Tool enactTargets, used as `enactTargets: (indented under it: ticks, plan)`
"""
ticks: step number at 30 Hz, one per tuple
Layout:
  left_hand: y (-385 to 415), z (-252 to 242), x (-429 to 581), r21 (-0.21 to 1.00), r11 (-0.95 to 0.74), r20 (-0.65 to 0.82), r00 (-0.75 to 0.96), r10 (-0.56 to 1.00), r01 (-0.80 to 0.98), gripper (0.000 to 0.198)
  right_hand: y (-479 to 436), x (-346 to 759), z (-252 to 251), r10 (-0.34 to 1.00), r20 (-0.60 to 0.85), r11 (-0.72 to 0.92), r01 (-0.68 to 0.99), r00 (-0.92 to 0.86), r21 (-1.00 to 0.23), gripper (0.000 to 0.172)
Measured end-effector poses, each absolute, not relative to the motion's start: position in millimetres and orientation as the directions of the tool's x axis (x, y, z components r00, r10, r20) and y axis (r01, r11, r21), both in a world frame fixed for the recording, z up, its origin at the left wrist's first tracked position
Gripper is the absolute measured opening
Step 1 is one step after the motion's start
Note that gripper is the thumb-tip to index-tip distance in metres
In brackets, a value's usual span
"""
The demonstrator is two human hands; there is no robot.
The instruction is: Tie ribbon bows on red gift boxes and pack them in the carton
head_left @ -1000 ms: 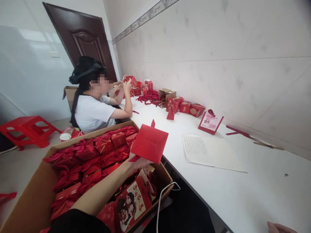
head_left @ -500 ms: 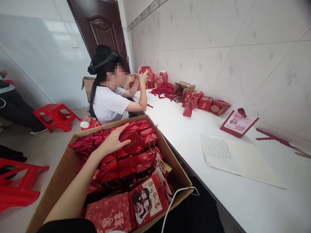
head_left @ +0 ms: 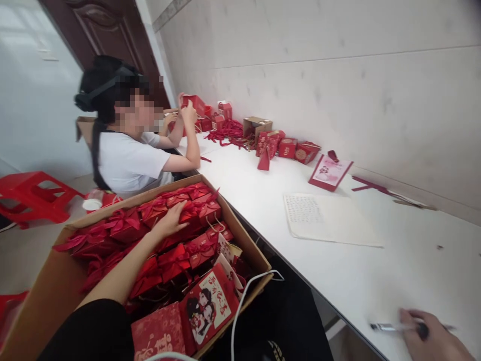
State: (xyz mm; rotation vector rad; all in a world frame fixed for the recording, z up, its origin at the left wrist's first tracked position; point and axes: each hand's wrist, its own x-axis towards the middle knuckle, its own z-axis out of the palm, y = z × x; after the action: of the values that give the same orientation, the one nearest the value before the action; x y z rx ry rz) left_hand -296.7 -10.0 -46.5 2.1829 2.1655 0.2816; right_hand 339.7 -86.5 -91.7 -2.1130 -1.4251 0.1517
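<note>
My left hand (head_left: 170, 221) lies over the red gift boxes inside a large cardboard box (head_left: 240, 228). Its thumb is apart from the fingers, and the fingertips touch the tops of small red gift boxes (head_left: 175, 260) with ribbon bows. At the lower right, over the white table, my right hand (head_left: 432, 338) is blurred, with its fingers closed round a pen (head_left: 387, 327). Nearest me in the cardboard box stand a red box with a cartoon couple (head_left: 210, 306) and a patterned red box (head_left: 158, 333).
A notebook (head_left: 330, 218) with handwriting lies on the white table (head_left: 255, 200). Behind it stand a pink card bag (head_left: 330, 173) and several red boxes (head_left: 287, 148) along the wall. A co-worker (head_left: 128, 155) sits beyond, handling a red box. A white cable (head_left: 240, 301) crosses the cardboard box's corner.
The view has swung right, bringing my right hand and the pen into sight. My left hand now sits lower among the gift boxes; the raised box under it has sunk between the others.
</note>
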Motion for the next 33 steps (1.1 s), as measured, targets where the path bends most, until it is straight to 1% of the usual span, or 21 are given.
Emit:
enactTargets:
  ticks: [1,2,4,5,6,7,8,10,11,12,14,15,16,18,21,23,25,27,30,33]
  plan:
    - [-7.0,-44.3,-299.0,0.149,-0.013,0.075,0.002,0.997,0.989,0.075,-88.2,333.4,-83.6,0.892,0.199,-0.269,0.829,0.407,-0.491,0.027]
    - [-4.2,-39.7,-299.4,0.103,-0.01,0.05,0.005,0.999,0.995,0.074,-88.8,327.1,-76.5,0.897,0.19,-0.271,0.837,0.399,-0.476,0.029]
    - [2.6,-23.8,-291.4,-0.06,0.045,0.006,-0.045,0.999,0.997,0.076,-86.8,317.3,-65.1,0.889,0.204,-0.271,0.831,0.409,-0.486,0.034]
    - [7.4,-12.7,-282.0,-0.131,0.06,0.007,-0.06,0.998,0.99,0.079,-84.1,314.6,-60.3,0.886,0.21,-0.258,0.815,0.414,-0.519,0.038]
    - [13.7,-0.1,-268.5,-0.171,0.072,0.025,-0.068,0.997,0.983,0.081,-80.0,313.0,-55.5,0.887,0.207,-0.237,0.791,0.414,-0.565,0.041]
    - [21.5,13.3,-250.5,-0.177,0.035,0.08,-0.022,0.997,0.984,0.077,-74.2,312.1,-50.5,0.894,0.2,-0.203,0.759,0.401,-0.619,0.045]
    - [31.0,26.6,-228.1,-0.166,-0.044,0.157,0.07,0.985,0.985,0.071,-66.4,310.9,-45.1,0.906,0.198,-0.151,0.723,0.373,-0.674,0.048]
    - [54.8,48.2,-171.5,-0.094,-0.274,0.28,0.289,0.915,0.957,0.059,-44.8,304.7,-33.7,0.911,0.231,-0.049,0.646,0.342,-0.762,0.049]
    - [68.6,54.6,-138.7,-0.024,-0.376,0.297,0.365,0.882,0.926,0.053,-31.2,298.5,-28.4,0.91,0.264,0.025,0.595,0.319,-0.803,0.046]
    - [83.4,57.1,-104.5,0.065,-0.458,0.282,0.424,0.861,0.887,0.047,-16.3,289.8,-23.8,0.906,0.297,0.1,0.529,0.302,-0.843,0.042]
    - [113.7,51.0,-36.4,0.268,-0.57,0.209,0.531,0.821,0.776,0.034,14.3,266.4,-17.7,0.926,0.312,0.233,0.328,0.213,-0.916,0.035]
    - [128.3,43.3,-4.9,0.388,-0.576,0.155,0.565,0.81,0.72,0.028,28.6,253.3,-16.5,0.936,0.305,0.248,0.289,0.174,-0.925,0.033]
    - [141.9,33.8,23.5,0.51,-0.537,0.104,0.571,0.814,0.672,0.022,41.3,240.5,-16.5,0.945,0.295,0.251,0.265,0.143,-0.931,0.031]
    - [164.4,12.7,69.2,0.579,-0.492,0.079,0.556,0.828,0.65,0.017,60.7,220.0,-19.6,0.962,0.258,0.234,0.221,0.09,-0.947,0.029]
    - [182.8,-14.1,109.8,0.658,-0.389,0.075,0.458,0.886,0.645,0.022,73.0,210.4,-29.2,0.979,0.196,0.183,0.179,0.058,-0.967,0.026]
    - [185.4,-26.0,124.7,0.718,-0.307,0.047,0.396,0.917,0.625,0.025,71.8,217.9,-37.3,0.985,0.159,0.147,0.164,0.063,-0.975,0.025]
    - [182.9,-33.3,137.2,0.77,-0.244,0.012,0.369,0.929,0.59,0.026,64.2,232.2,-45.7,0.99,0.119,0.106,0.157,0.076,-0.982,0.024]
    - [178.6,-36.9,151.1,0.81,-0.211,-0.014,0.379,0.925,0.547,0.025,51.0,249.4,-52.9,0.993,0.075,0.061,0.153,0.088,-0.986,0.024]
    - [171.7,-39.5,175.9,0.847,-0.198,-0.049,0.443,0.895,0.493,0.021,27.2,274.4,-57.2,0.995,0.028,0.013,0.151,0.096,-0.988,0.023]
    - [165.0,-43.3,199.4,0.837,-0.255,-0.008,0.477,0.879,0.484,0.021,14.5,292.6,-53.2,0.991,-0.01,-0.028,0.135,0.132,-0.99,0.025]
